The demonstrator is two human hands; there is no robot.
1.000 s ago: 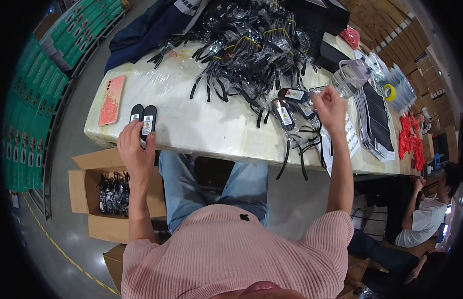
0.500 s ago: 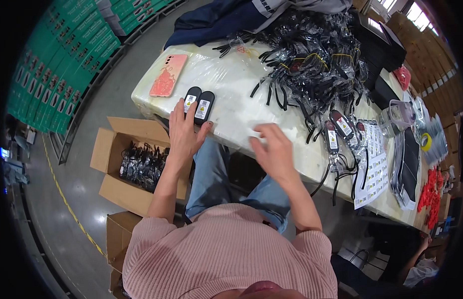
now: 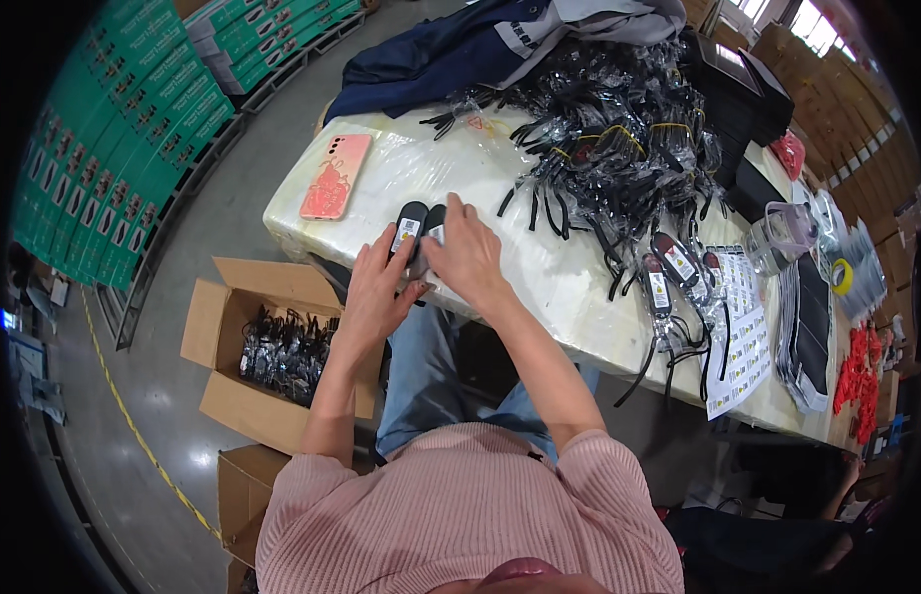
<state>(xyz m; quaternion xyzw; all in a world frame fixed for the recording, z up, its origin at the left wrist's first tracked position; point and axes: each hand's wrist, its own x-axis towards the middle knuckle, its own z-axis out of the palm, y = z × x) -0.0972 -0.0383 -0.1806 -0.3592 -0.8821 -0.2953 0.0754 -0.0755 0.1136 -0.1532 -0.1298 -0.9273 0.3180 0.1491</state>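
Two black oval handheld devices lie side by side near the table's front edge: the left device (image 3: pixel 409 230) with a white label facing up, and the right device (image 3: pixel 436 219), mostly covered. My left hand (image 3: pixel 374 289) rests by the left device, fingers stretched along its side and over its lower part, thumb apart near the bottom end. From the right, my right hand (image 3: pixel 466 257) reaches over the right device; its fingers lie along the far side and its thumb bends in over the label. Its grip is partly hidden.
A pink phone (image 3: pixel 336 178) lies at the table's left. Bagged black devices with straps (image 3: pixel 619 129) pile up at the back right, near label sheets (image 3: pixel 743 361). An open carton (image 3: pixel 233 342) holding similar bagged items stands left of my legs. A dark blue jacket (image 3: pixel 411 74) lies behind.
My right hand has moved left from over the bare table onto the right device. Both devices have shifted right relative to the phone, and my left hand has moved right with them.
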